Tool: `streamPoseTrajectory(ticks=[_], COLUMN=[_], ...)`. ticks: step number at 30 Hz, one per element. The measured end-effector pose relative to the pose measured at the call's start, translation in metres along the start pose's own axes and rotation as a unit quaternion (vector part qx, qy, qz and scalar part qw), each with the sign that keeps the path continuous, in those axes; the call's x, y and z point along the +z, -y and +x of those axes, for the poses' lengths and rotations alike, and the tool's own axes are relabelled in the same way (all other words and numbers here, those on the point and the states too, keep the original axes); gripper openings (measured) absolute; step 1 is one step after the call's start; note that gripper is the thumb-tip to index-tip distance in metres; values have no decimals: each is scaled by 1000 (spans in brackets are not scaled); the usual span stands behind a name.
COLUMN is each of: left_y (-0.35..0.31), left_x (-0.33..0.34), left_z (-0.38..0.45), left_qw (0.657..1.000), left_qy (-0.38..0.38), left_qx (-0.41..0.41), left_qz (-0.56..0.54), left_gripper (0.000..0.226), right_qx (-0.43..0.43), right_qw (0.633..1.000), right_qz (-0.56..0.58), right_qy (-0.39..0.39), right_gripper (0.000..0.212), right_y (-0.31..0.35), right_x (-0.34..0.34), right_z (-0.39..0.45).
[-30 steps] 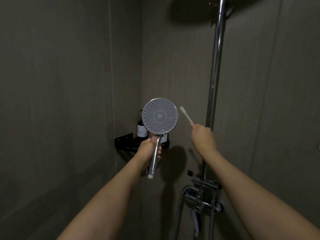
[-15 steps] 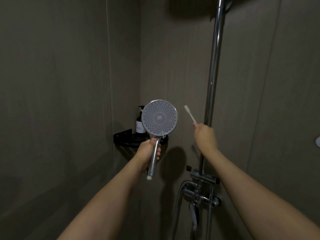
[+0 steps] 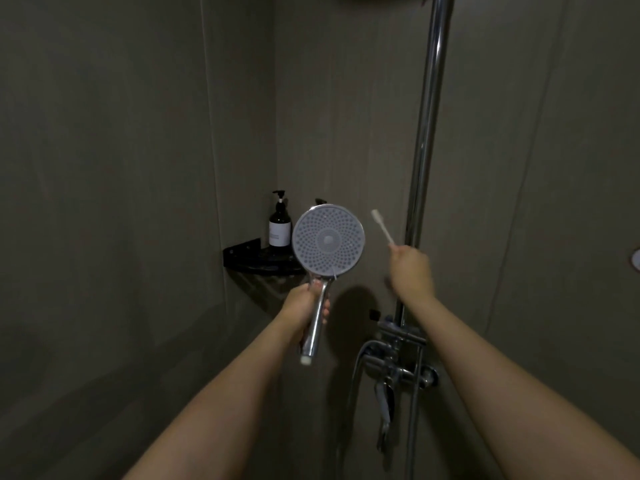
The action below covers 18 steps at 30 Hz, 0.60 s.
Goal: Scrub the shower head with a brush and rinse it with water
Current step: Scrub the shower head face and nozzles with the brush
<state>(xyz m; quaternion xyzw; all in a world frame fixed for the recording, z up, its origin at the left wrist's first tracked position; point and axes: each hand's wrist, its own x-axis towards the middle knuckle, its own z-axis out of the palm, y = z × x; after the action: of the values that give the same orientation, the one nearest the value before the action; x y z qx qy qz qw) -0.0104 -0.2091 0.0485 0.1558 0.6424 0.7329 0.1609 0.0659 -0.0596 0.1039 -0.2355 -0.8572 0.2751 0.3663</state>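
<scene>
The round shower head [image 3: 328, 240] faces me, its grey nozzle disc upright on a chrome handle. My left hand [image 3: 303, 308] is shut around that handle, below the disc. A small white brush [image 3: 382, 226], shaped like a toothbrush, points up and left with its bristle end a short gap to the right of the disc, not touching it. My right hand [image 3: 410, 268] is shut on the brush's lower end. No water is running.
A chrome riser pipe [image 3: 427, 133] runs up the wall behind my right hand. The mixer tap [image 3: 398, 368] and its hose sit below. A black corner shelf [image 3: 249, 259] holds a dark pump bottle [image 3: 280, 225] behind the shower head. Grey walls close in on three sides.
The brush and my right hand have drifted slightly right, away from the shower head. The view tilted so the pump bottle now shows beside the disc. Both grips are unchanged.
</scene>
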Motion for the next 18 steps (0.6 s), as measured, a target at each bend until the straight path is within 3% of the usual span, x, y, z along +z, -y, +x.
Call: streamPoseTrajectory(ticks=[2, 4, 12, 16, 18], left_y=[8, 15, 21, 24, 29], left_x=[1, 2, 21, 29, 30], left_z=[-2, -2, -7, -9, -11], left_qw=[1000, 1000, 997, 995, 992], left_qy=[-2, -9, -6, 6, 2], left_qx=[-9, -15, -9, -4, -19], left_qz=[-2, -6, -71, -101, -124], left_gripper=[30, 29, 21, 21, 21], right_qx=[33, 8, -128, -41, 0], right_qw=[998, 996, 984, 968, 966], right_qz=[42, 73, 79, 211, 224], right_qy=[-44, -49, 93, 128, 127], right_gripper=[38, 37, 25, 14, 13], right_y=[-10, -12, -2, -9, -14], right_x=[-2, 1, 24, 33, 38], right_z=[-5, -14, -35, -45, -48])
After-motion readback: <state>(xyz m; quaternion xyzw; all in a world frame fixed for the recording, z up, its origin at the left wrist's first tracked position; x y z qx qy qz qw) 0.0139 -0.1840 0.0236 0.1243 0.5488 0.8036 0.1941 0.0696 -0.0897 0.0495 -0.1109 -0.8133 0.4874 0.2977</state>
